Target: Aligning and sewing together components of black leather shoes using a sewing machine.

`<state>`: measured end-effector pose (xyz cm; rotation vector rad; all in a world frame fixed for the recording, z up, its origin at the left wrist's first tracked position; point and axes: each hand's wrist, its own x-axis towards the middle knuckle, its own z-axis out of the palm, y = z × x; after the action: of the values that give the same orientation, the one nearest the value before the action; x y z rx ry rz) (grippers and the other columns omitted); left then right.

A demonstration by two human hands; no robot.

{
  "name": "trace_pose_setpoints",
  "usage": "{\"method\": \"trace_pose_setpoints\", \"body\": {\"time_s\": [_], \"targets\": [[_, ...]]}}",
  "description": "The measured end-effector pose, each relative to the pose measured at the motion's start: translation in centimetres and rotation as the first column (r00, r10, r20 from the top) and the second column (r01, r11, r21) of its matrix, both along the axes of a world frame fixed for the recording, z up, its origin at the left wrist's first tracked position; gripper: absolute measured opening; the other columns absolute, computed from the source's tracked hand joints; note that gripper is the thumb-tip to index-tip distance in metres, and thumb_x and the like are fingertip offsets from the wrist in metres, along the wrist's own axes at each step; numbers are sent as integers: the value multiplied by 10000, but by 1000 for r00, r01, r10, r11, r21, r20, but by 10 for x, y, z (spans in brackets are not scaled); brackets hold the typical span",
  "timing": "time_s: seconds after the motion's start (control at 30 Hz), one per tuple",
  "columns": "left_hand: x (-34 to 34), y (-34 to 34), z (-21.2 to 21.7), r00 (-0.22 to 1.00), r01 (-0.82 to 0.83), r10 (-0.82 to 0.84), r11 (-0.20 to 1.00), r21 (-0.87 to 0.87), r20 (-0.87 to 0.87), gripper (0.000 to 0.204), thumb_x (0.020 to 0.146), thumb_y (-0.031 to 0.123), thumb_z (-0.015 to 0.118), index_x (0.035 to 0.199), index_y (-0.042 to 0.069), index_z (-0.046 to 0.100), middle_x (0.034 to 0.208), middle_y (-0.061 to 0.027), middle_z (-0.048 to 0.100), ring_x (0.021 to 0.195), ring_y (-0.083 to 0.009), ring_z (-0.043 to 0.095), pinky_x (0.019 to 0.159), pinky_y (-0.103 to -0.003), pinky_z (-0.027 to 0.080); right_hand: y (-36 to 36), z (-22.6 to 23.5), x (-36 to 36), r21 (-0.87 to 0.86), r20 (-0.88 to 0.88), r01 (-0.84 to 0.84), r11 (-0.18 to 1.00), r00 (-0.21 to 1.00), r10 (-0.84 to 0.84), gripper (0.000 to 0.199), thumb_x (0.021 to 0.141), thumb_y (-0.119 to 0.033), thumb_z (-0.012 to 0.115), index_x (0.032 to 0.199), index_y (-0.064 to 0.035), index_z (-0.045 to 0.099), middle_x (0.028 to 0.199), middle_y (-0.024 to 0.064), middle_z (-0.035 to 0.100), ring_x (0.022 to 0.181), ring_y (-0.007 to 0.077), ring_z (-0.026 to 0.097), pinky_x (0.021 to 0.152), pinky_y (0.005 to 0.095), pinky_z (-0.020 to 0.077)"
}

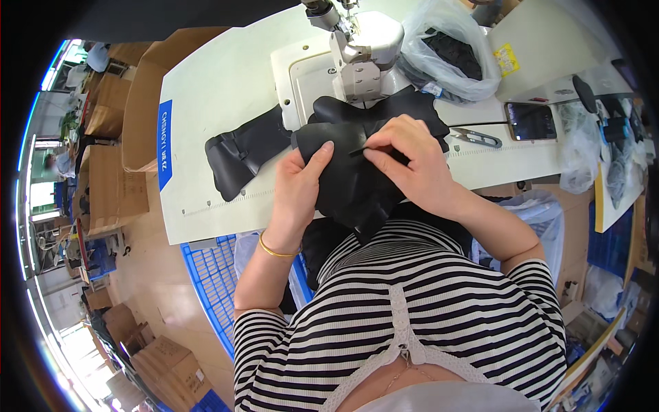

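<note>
A black leather-like piece [341, 180] is held up in front of me at the table's near edge. My left hand [300, 180] grips its left side, thumb on top and fingers underneath. Over its upper right, my right hand [412, 161] pinches a small dark strip or tab between thumb and fingertips; I cannot make out exactly what it is. More black pieces lie behind it, one [250, 147] stretching left across the table and another [412, 110] under the sewing machine [360, 72].
Thread snips [477, 137] and a phone [530, 121] lie right of my hands. Behind them stands a clear plastic bag [453, 55] with black pieces in it. A blue basket [209, 281] sits below the table [199, 137] at left, near cardboard boxes [113, 189].
</note>
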<state>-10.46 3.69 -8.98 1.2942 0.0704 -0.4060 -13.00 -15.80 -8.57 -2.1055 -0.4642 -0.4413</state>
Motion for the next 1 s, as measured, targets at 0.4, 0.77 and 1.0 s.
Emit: {"method": "trace_pose_setpoints", "body": {"time_s": [0.4, 0.77, 1.0], "targets": [[-11, -12, -2, 983, -24, -8, 985, 169, 182, 164, 812, 30, 702, 951, -46, 659, 892, -55, 679, 779, -96, 618, 704, -229, 515, 2, -7, -2, -77, -43, 44, 996, 998, -47, 143, 720, -146, 719, 765, -76, 603, 859, 41, 542, 891, 222, 501, 848, 375, 346], [-13, -16, 10, 988, -39, -2, 963, -268, -153, 247, 774, -31, 710, 1008, -28, 630, 937, -93, 680, 803, -146, 655, 732, -269, 551, -9, -26, -71, 908, -419, 252, 336, 493, 763, 234, 903, -165, 571, 1088, -22, 559, 907, 69, 626, 587, 139, 555, 557, 232, 426], [-19, -20, 25, 964, 79, -116, 984, 158, 240, 198, 751, -26, 738, 932, -35, 657, 875, -61, 691, 762, -103, 639, 697, -244, 537, 2, -14, -55, 739, -619, 409, 536, 726, 299, 127, 877, -114, 621, 970, -30, 597, 852, 37, 597, 671, 125, 555, 567, 237, 441]]}}
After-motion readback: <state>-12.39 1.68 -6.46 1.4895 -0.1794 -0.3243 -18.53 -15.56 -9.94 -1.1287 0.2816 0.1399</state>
